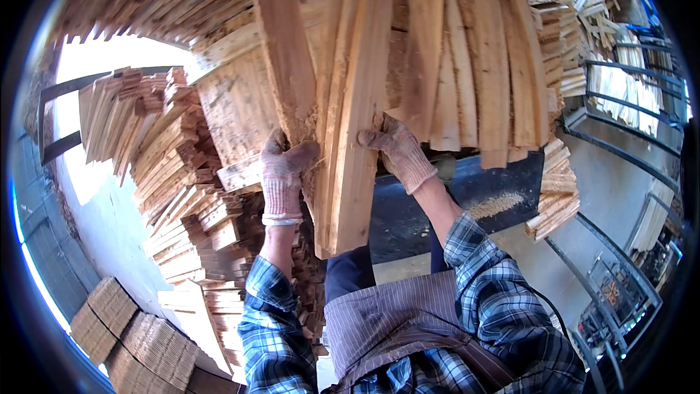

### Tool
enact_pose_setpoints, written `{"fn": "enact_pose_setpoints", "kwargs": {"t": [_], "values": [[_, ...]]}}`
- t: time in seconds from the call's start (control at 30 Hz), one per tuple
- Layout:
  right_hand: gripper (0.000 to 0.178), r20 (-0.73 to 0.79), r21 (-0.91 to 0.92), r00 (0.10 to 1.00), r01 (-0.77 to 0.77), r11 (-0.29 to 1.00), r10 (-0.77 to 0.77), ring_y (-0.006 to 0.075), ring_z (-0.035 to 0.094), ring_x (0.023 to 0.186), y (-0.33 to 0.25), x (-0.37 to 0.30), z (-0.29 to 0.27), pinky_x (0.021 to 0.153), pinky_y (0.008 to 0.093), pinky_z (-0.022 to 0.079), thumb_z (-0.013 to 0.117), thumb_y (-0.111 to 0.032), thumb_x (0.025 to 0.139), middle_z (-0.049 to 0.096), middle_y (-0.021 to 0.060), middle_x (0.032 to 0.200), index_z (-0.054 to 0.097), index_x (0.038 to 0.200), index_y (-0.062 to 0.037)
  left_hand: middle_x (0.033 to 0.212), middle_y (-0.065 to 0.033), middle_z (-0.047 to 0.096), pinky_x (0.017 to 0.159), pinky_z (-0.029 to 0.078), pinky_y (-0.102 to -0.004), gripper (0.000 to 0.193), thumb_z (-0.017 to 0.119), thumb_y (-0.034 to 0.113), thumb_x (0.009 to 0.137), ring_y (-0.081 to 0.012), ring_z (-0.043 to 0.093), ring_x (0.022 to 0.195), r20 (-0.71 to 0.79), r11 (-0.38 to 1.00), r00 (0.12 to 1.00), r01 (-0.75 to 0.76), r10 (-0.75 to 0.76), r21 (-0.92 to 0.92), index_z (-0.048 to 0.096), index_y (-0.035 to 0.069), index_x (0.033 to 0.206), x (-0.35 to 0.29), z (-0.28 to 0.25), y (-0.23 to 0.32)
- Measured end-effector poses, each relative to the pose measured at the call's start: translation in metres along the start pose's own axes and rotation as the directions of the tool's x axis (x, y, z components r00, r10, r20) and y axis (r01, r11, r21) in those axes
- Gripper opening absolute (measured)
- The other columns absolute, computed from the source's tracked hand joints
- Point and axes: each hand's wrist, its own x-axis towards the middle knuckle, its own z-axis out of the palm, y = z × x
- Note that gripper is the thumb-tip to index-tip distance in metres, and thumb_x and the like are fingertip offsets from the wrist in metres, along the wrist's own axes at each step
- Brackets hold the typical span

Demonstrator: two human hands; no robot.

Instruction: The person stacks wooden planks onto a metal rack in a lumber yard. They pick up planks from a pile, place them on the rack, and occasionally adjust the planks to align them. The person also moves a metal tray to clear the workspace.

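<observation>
A small bundle of long wooden boards (359, 131) slants toward me in the middle, its near end above my lap. My left hand (289, 164), in a soiled pale knit glove, closes on the bundle's left edge. On the opposite edge my gloved right hand (399, 147) grips with thumb and fingers. Another plank (283, 44) leans to the left of the bundle, its lower end reaching my left hand. Sawdust clings to the boards' left side. The fingers on the undersides are hidden.
More loose boards (485, 58) lie side by side to the right, over a dark panel (437, 208) with sawdust. Tall stacks of wood (175, 168) stand at the left. Bundled slats (146, 335) sit lower left. Metal rack frames (620, 128) line the right.
</observation>
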Motion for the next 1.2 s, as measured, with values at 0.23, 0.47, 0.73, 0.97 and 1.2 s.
{"fn": "enact_pose_setpoints", "kwargs": {"t": [0.23, 0.47, 0.73, 0.97, 1.2], "values": [[0.047, -0.118, -0.939, 0.986, -0.073, 0.336, -0.115, 0.0297, 0.069, 0.086, 0.026, 0.107, 0.02, 0.077, 0.0376, 0.054, 0.081, -0.034, 0.07, 0.07, 0.0202, 0.087, 0.069, 0.098, 0.0017, 0.087, -0.0058, 0.069, 0.066, 0.051, -0.0274, 0.031, 0.068, -0.004, 0.073, -0.0148, 0.061, 0.07, -0.146, 0.973, 0.989, 0.038, -0.005, 0.228, 0.066, 0.001, 0.104, 0.111, -0.192, -0.039], [0.105, -0.13, -0.967, 0.954, -0.182, -0.177, -0.272, 0.0355, 0.054, 0.119, 0.046, 0.131, 0.041, 0.099, 0.0375, 0.047, 0.08, -0.044, 0.067, 0.049, 0.0268, 0.133, 0.022, 0.15, -0.0148, 0.082, -0.0044, 0.065, 0.058, 0.047, -0.026, 0.034, 0.072, -0.001, 0.073, -0.0114, 0.055, 0.064, -0.187, 0.992, 0.982, 0.055, -0.033, 0.112, 0.062, 0.002, 0.106, 0.124, -0.221, -0.099], [0.12, -0.24, -0.969, 0.965, -0.245, -0.041, -0.101, 0.0427, 0.045, 0.126, 0.018, 0.132, 0.059, 0.104, 0.0453, 0.042, 0.083, -0.042, 0.064, 0.044, 0.0269, 0.137, 0.006, 0.152, -0.0133, 0.096, -0.0184, 0.069, 0.076, 0.052, -0.0374, 0.05, 0.076, 0.025, 0.074, -0.0288, 0.066, 0.084, -0.263, 0.701, 0.961, 0.133, 0.081, 0.701, 0.06, 0.002, 0.115, 0.136, -0.236, -0.108], [0.119, -0.334, -0.881, 0.883, -0.417, -0.224, -0.33, 0.0427, 0.051, 0.118, 0.015, 0.111, 0.048, 0.096, 0.0457, 0.048, 0.083, -0.037, 0.066, 0.042, 0.0336, 0.133, 0.006, 0.152, -0.0115, 0.136, -0.0209, 0.05, 0.095, 0.047, -0.04, 0.087, 0.079, 0.045, 0.071, -0.036, 0.056, 0.117, -0.448, 0.534, 0.884, 0.314, 0.138, 0.785, 0.042, 0.005, 0.139, 0.135, -0.182, -0.068], [0.093, -0.051, -0.802, 0.96, 0.125, 0.583, -0.276, 0.0298, 0.061, 0.109, 0.076, 0.115, 0.04, 0.091, 0.0395, 0.052, 0.084, -0.024, 0.067, 0.053, 0.0293, 0.124, 0.034, 0.144, -0.0053, 0.126, -0.0215, 0.059, 0.093, 0.048, -0.0345, 0.072, 0.08, 0.028, 0.074, -0.0327, 0.059, 0.113, -0.466, 0.629, 0.862, 0.253, 0.198, 0.735, 0.048, 0.004, 0.134, 0.152, -0.195, -0.076]]}}
